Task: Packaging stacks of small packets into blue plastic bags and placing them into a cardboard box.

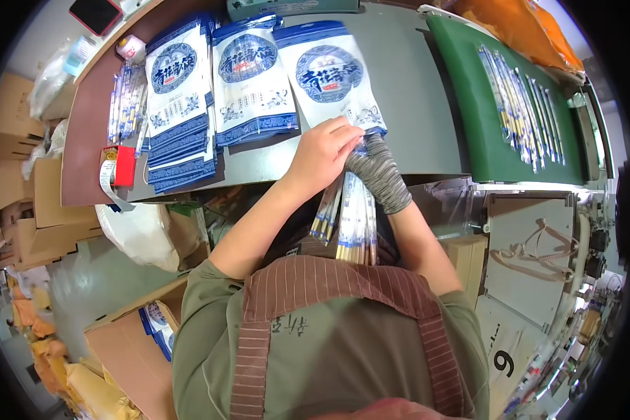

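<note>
A white and blue printed plastic bag (329,73) lies flat on the grey table, its near end at my hands. My left hand (322,154) is bare and closed, fingertips pinching the bag's near edge. Beside it, my right hand (379,173), in a grey knitted glove, is closed around the upper part of a bundle of wrapped chopsticks (357,224). The sticks hang past the table's front edge toward my apron, in clear wrappers with blue print. Their upper ends are hidden by my hands, and my right fingertips are partly covered.
Two piles of similar bags (178,105) (255,84) lie to the left. Beyond them are more wrapped sticks (126,105) and a red box (124,166). At right, a green board (462,91) bears rows of wrapped chopsticks (514,105). Cardboard boxes (56,203) stand at far left.
</note>
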Available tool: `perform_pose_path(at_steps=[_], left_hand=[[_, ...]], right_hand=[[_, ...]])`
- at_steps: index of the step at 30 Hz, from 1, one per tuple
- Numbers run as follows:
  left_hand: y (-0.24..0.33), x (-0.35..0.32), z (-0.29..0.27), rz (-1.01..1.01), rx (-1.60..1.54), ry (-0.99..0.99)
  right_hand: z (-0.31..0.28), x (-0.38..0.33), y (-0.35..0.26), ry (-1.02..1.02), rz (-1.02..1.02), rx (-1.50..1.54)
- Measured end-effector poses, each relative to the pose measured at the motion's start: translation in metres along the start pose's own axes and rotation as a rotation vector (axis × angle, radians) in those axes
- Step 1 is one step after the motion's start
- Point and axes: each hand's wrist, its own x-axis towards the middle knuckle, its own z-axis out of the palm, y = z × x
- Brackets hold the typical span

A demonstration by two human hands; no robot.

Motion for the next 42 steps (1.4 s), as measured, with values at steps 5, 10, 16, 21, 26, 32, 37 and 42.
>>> perform_pose_path(at_steps=[5, 10, 16, 21, 26, 32, 37, 42], left_hand=[[0.007, -0.023, -0.01, 0.113, 0.043, -0.03], [0.041, -0.08, -0.016, 0.16, -0.025, -0.047], [0.036, -0.114, -0.006, -0.579, -0.207, -0.155], [0.013, -0.031, 0.006, -0.544, -0.119, 0.03], [-0.048, 0.049, 0.02, -0.382, 0.281, 0.04], [-0.024, -0.016, 0.006, -0.39, 0.219, -0.014], [0.023, -0.13, -0.025, -0.278, 0.128, -0.388], [0.069, -0.019, -0.085, -0.36, -0.189, -0.152]], right_hand=[[0.015, -0.038, -0.003, 0.071, -0.086, 0.188], [-0.004, -0.102, -0.007, -0.223, 0.261, 0.557], [-0.004, -0.116, 0.004, -0.294, 0.379, 0.677], [-0.041, -0.024, -0.021, -0.187, 0.133, -0.598], [-0.05, 0.071, -0.021, 0.378, 0.046, -0.842], [-0.046, 0.03, 0.001, 0.295, 0.028, -0.77], [-0.03, -0.109, 0.049, 0.018, -0.333, -0.636], [-0.068, -0.039, -0.073, 0.238, -0.375, -0.161]])
